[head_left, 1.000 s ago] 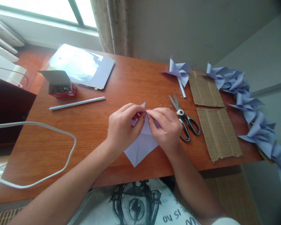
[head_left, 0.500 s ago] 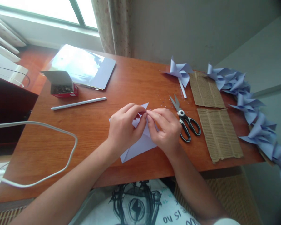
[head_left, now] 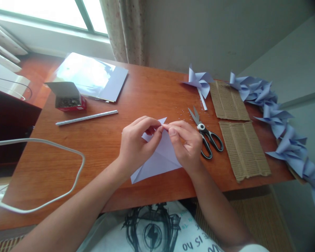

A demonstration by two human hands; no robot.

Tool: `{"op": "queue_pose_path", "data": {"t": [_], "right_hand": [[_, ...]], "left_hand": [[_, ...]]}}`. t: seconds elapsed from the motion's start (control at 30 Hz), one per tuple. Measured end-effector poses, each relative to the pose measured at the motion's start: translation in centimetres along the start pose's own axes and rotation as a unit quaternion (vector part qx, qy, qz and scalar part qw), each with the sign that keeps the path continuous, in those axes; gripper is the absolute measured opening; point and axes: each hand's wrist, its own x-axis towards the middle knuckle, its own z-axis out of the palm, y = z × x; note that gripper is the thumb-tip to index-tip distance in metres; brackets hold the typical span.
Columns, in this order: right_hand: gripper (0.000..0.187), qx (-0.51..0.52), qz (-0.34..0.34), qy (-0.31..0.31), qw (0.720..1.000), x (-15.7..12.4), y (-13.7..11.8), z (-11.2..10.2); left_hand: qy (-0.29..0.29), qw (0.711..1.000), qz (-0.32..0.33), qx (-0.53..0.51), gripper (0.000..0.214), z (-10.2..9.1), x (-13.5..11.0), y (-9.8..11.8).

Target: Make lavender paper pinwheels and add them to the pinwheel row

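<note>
A sheet of pale lilac paper (head_left: pixel 154 164), with creases and pointed corners, lies under both hands near the front of the table. My left hand (head_left: pixel 138 140) is closed in a pinch of thumb and forefinger over the upper part of the paper. Against those fingertips, my right hand (head_left: pixel 187 143) pinches too, its thumb and forefinger meeting the left ones. Whatever is between the fingertips is too small or hidden to name. Just right of my right hand lie scissors (head_left: pixel 203 129) with black and white handles, blades spread a little.
A paper pinwheel (head_left: pixel 201 82) on a white stick and two cardboard pieces (head_left: pixel 244 150) lie right, beside a row of pinwheels (head_left: pixel 291 140). Leftward are a rolled paper stick (head_left: pixel 86 118), a small red box (head_left: pixel 70 101) of metal bits, a plastic folder (head_left: pixel 86 75) and a white cable (head_left: pixel 80 171).
My right thumb has shifted up and slightly right, away from the left thumb. The paper has turned a little under the hands, with more of its right side showing. The view has shifted slightly.
</note>
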Motion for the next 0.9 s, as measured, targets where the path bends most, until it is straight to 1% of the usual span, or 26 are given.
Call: {"op": "queue_pose_path", "data": {"t": [0.17, 0.27, 0.4, 0.5, 0.57, 0.7, 0.9], "right_hand": [[0.024, 0.024, 0.021, -0.005, 0.999, 0.2, -0.1, -0.2], [0.019, 0.057, 0.058, -0.015, 0.997, 0.4, 0.0, -0.4], [0.008, 0.135, 0.139, -0.028, 0.981, 0.4, 0.6, -0.5], [0.002, 0.185, 0.175, -0.042, 0.966, 0.4, 1.0, -0.6], [0.003, 0.207, 0.193, -0.047, 0.958, 0.3, 1.2, -0.6], [0.004, 0.233, 0.209, -0.053, 0.948, 0.4, 1.3, -0.6], [0.003, 0.256, 0.21, -0.046, 0.943, 0.4, 1.1, -0.6]], "left_hand": [[-0.01, 1.0, -0.014, -0.011, 0.006, -0.1, 0.0, 0.0], [-0.015, 0.999, -0.022, -0.023, 0.006, -0.1, 0.1, 0.1], [-0.036, 0.999, -0.017, -0.032, 0.007, -0.2, 0.1, 0.1], [-0.049, 0.998, -0.005, -0.037, 0.007, -0.2, 0.1, 0.3], [-0.055, 0.998, 0.003, -0.039, 0.006, -0.2, 0.1, 0.3], [-0.058, 0.997, 0.014, -0.039, 0.006, -0.1, 0.1, 0.4], [-0.059, 0.997, 0.016, -0.044, 0.005, -0.1, 0.1, 0.3]]}}
